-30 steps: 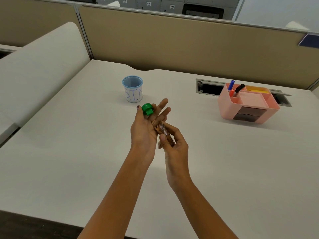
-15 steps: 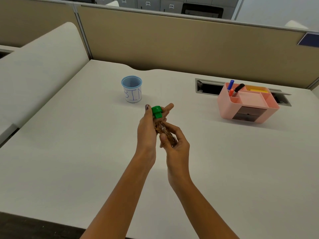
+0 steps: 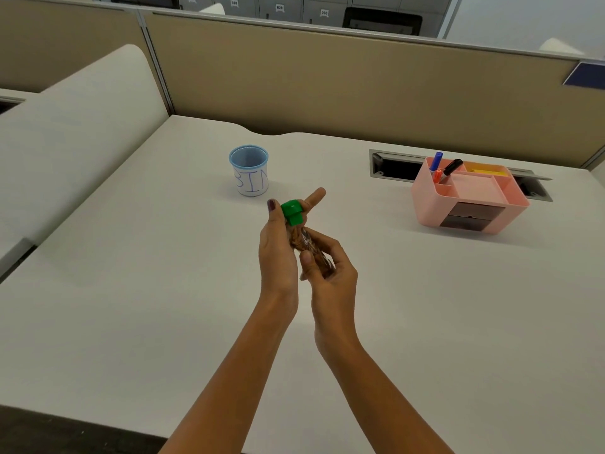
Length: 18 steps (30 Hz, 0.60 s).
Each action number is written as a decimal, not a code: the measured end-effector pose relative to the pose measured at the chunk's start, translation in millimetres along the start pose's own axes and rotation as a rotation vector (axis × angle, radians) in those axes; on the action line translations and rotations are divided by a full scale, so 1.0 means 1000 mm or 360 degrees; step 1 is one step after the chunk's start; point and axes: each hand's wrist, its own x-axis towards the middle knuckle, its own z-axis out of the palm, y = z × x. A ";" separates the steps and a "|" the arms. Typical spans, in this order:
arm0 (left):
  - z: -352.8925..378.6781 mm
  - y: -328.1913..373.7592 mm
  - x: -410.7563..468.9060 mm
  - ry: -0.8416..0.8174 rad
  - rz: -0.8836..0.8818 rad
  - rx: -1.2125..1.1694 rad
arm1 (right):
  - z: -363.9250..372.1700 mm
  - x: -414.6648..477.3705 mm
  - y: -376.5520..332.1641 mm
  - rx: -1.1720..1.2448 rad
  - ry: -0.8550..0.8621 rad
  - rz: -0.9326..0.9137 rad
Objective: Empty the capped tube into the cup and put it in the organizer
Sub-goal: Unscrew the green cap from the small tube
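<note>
Above the middle of the desk I hold a clear tube (image 3: 304, 241) with its mouth pointing away from me. My right hand (image 3: 329, 271) grips its lower body. My left hand (image 3: 282, 247) pinches the green cap (image 3: 291, 212), which sits on the tube's mouth. A white paper cup (image 3: 249, 170) with a blue rim and "BIN" written on it stands upright beyond my hands, to the left. The pink organizer (image 3: 465, 194) sits at the right, holding markers (image 3: 437, 161) in its back left slot.
A cable slot (image 3: 393, 165) is cut into the white desk (image 3: 131, 306) behind the organizer. A beige partition (image 3: 360, 90) runs along the far edge. The desk's near edge (image 3: 82, 417) lies at the bottom left.
My left hand brought the green cap from beside the tube onto its mouth. My right hand kept hold of the tube and tilted it slightly.
</note>
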 end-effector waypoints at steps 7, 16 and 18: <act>0.001 -0.004 0.000 -0.0110 0.0136 -0.0183 | -0.003 0.003 0.001 0.0352 -0.0181 0.0174; -0.011 -0.009 0.013 -0.0181 -0.0164 -0.0933 | -0.017 0.012 -0.001 0.0702 -0.0201 0.0222; -0.013 -0.016 0.013 -0.0039 -0.0203 -0.0602 | -0.021 0.014 -0.001 0.0714 -0.0193 0.0250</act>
